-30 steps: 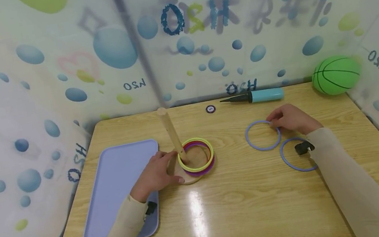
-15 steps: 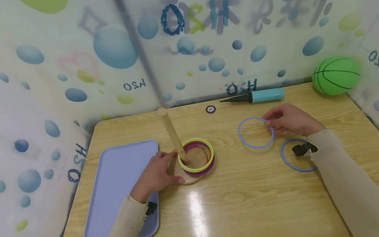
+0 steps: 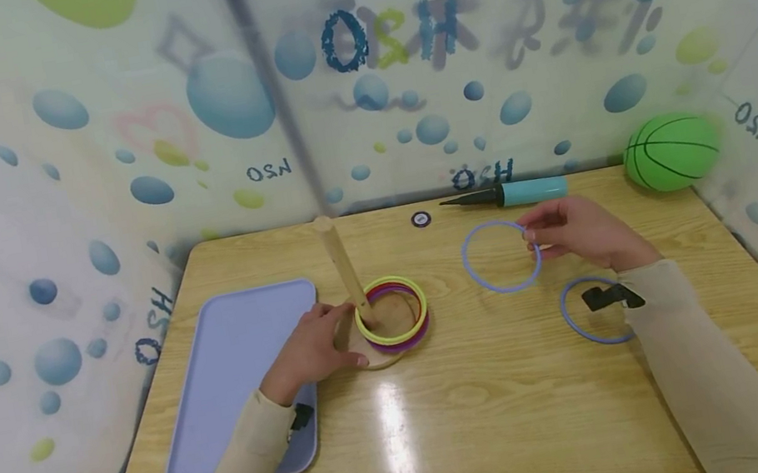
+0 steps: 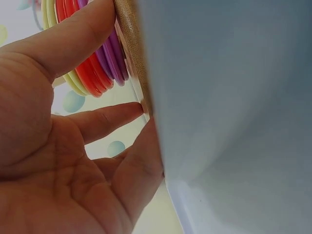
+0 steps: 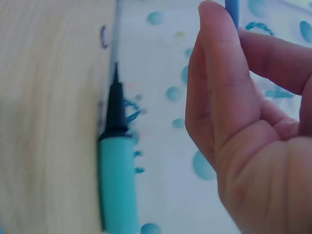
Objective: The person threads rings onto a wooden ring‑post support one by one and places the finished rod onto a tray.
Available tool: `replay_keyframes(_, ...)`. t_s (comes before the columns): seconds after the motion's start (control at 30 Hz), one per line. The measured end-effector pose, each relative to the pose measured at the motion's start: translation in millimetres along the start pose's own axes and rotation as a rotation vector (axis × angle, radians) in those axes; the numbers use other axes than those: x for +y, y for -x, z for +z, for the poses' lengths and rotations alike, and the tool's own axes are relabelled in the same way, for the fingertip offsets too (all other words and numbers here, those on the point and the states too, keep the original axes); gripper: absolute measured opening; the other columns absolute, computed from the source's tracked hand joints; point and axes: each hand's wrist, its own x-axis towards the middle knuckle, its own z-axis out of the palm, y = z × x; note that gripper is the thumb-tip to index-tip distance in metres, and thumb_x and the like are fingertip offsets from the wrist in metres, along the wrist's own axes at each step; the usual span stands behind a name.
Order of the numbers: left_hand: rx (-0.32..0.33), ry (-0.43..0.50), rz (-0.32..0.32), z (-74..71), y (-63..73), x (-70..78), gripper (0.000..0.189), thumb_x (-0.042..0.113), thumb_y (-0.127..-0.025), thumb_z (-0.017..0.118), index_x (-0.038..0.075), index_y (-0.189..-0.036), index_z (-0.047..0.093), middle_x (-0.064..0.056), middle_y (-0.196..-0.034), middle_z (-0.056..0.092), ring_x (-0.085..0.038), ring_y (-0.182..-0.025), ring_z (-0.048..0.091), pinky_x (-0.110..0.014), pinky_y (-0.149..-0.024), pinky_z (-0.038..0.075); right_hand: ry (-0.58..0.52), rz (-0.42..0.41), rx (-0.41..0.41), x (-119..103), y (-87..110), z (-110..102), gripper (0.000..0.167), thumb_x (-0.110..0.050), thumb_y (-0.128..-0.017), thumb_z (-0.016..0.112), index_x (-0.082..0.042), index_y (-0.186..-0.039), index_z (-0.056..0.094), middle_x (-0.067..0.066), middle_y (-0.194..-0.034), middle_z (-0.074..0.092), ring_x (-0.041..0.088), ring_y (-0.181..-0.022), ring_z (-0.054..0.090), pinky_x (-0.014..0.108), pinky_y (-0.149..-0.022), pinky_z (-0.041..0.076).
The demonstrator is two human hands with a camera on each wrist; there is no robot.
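Observation:
My right hand (image 3: 585,232) pinches the right edge of a thin blue ring (image 3: 471,275) between thumb and fingers, holding it above the table. A sliver of that blue ring (image 5: 233,12) shows at the fingertips in the right wrist view. At the left, my left hand (image 3: 310,345) grips the rim of a round wooden base (image 3: 381,359) with thumb and fingers spread around its edge. From this base a wooden peg (image 3: 342,268) stands up. Stacked around the peg lie yellow (image 3: 422,294), red and purple rings (image 4: 111,58). Another blue ring (image 3: 581,329) lies on the table, partly behind my right wrist.
A lavender tray (image 3: 240,354) lies beside the left hand, partly under the left forearm. Along the back edge are a small dark round disc (image 3: 421,219), a turquoise hand pump (image 3: 534,190) with a black nozzle, and a green ball (image 3: 671,151). A patterned wall stands behind the table.
My right hand has lifted the blue ring off the table and carried it slightly left and away from me, tilting it up. The left hand, stand and stacked rings stay in place.

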Motion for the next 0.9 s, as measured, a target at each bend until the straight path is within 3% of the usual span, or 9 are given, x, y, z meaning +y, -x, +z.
replay_keyframes(0.17,0.0,0.001,-0.001,1.3,-1.0,-1.2,0.095,0.047,-0.083,0.09,0.01,-0.16,0.047,-0.019,-0.143,0.056,-0.037,-0.128,0.053,-0.054,-0.105,0.048,-0.098,-0.06,0.0,-15,6.8,5,0.029,-0.014,-0.104,0.069,-0.003,-0.131,0.065,-0.001,-0.1,0.075,0.016,-0.093,0.076,0.035,-0.084,0.064)
replay_keyframes(0.3,0.001,0.003,0.002,0.3,0.6,-0.3,0.095,0.046,-0.083,0.09,0.009,-0.16,0.047,-0.02,-0.143,0.056,-0.038,-0.13,0.052,-0.054,-0.106,0.047,-0.173,-0.128,-0.008,-28,12.9,10,0.031,-0.015,-0.103,0.071,-0.005,-0.132,0.066,-0.001,-0.101,0.075,0.018,-0.092,0.075,0.032,-0.082,0.064)
replay_keyframes(0.53,0.004,-0.003,0.006,-0.6,0.2,0.3,0.095,0.045,-0.083,0.09,0.009,-0.16,0.047,-0.021,-0.144,0.056,-0.039,-0.132,0.052,-0.055,-0.107,0.047,-0.29,-0.249,-0.03,-51,23.5,22,0.033,-0.008,-0.102,0.07,-0.005,-0.135,0.067,0.002,-0.103,0.074,0.017,-0.089,0.074,0.032,-0.082,0.064)
replay_keyframes(0.77,-0.002,0.009,-0.008,0.4,-0.1,-0.6,0.096,0.047,-0.083,0.09,0.011,-0.161,0.046,-0.02,-0.145,0.055,-0.038,-0.132,0.051,-0.055,-0.108,0.046,-0.325,-0.326,0.016,-79,33.3,39,0.031,-0.007,-0.102,0.07,-0.006,-0.132,0.071,0.004,-0.101,0.073,0.019,-0.086,0.075,0.031,-0.081,0.064)
replay_keyframes(0.9,0.002,0.01,-0.006,1.4,-0.7,-1.6,0.096,0.047,-0.083,0.09,0.011,-0.161,0.046,-0.02,-0.145,0.055,-0.038,-0.132,0.051,-0.055,-0.107,0.047,-0.384,-0.379,-0.003,-92,33.3,49,0.03,-0.003,-0.101,0.07,-0.004,-0.131,0.071,0.005,-0.102,0.074,0.019,-0.085,0.075,0.03,-0.081,0.064)
